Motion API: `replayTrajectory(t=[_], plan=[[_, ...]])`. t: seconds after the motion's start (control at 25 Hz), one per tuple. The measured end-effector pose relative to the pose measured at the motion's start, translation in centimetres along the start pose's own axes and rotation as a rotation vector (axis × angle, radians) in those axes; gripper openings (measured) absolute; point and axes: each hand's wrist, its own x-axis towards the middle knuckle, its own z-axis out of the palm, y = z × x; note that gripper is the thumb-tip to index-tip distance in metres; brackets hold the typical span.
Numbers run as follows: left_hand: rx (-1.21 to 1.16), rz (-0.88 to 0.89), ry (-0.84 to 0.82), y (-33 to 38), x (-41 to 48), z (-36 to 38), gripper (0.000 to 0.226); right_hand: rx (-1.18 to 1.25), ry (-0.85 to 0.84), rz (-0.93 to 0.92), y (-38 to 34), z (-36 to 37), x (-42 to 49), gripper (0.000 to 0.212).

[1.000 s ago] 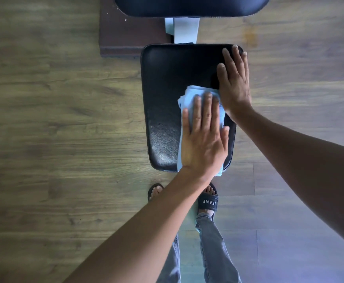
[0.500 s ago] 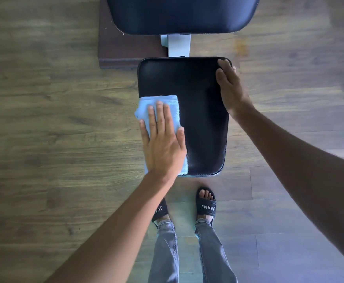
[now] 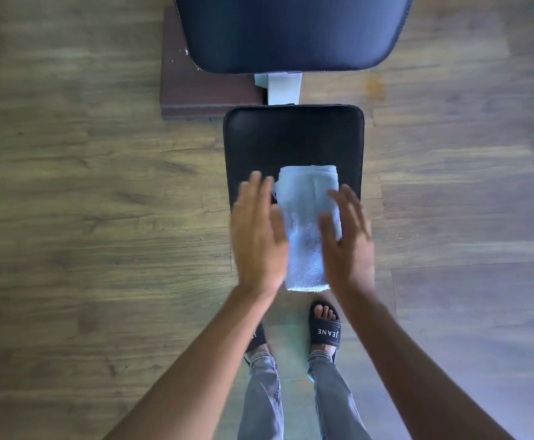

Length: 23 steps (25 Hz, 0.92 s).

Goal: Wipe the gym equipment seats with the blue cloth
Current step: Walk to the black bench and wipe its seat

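Observation:
A folded blue cloth (image 3: 307, 223) lies on the near half of the black padded seat (image 3: 291, 138), its near end over the seat's front edge. My left hand (image 3: 257, 236) hovers at the cloth's left side, fingers spread and blurred by motion. My right hand (image 3: 348, 239) is at the cloth's right side, fingers apart, its thumb over the cloth's right edge. Neither hand clearly grips the cloth. A larger dark blue pad (image 3: 291, 30) sits beyond the seat.
A white metal post (image 3: 283, 88) joins the seat and the far pad. A brown mat (image 3: 196, 93) lies on the wooden floor (image 3: 84, 217) at the back left. My feet in black sandals (image 3: 324, 328) stand just in front of the seat.
My left hand came off the cloth, which now lies in the seat's middle instead of its left side. My right hand left the seat's far right corner and came to the cloth.

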Motion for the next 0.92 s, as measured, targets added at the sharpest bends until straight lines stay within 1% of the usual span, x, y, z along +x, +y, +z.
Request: replayTrajectory(t=[0.04,0.12,0.2,0.28,0.4,0.48,0.56,0.84,0.92], plan=[[0.081,-0.023,-0.003,-2.0,0.3,-0.7,0.047,-0.119,-0.063,-0.053,-0.4,1.0,-0.7,0.046],[0.194,-0.024,-0.137,-4.4,0.3,-1.2,0.054,-0.390,-0.144,-0.075,-0.6,2.7,-1.2,0.059],[0.223,0.002,-0.229,-5.1,0.1,-0.9,0.058,-0.586,-0.132,-0.088,-0.5,3.6,-1.3,0.071],[0.212,0.004,-0.235,-5.1,0.1,-0.7,0.058,-0.681,-0.109,-0.136,-0.3,4.0,-1.2,0.074],[0.190,0.010,-0.231,-5.2,0.1,-0.8,0.057,-0.718,-0.135,-0.292,0.7,3.3,-0.3,0.065],[0.181,0.019,-0.226,-5.3,0.0,-0.6,0.056,-0.741,-0.194,-0.442,1.7,2.1,1.0,0.062],[0.175,0.023,-0.209,-5.3,0.0,-0.4,0.055,-0.779,-0.245,-0.531,2.3,1.1,2.2,0.060],[0.148,0.073,-0.157,-5.7,0.1,-0.2,0.054,-0.822,-0.144,-0.517,1.8,1.3,2.1,0.054],[0.137,0.085,-0.147,-5.6,0.0,-0.3,0.053,-0.845,-0.144,-0.517,1.8,1.2,2.1,0.056]])
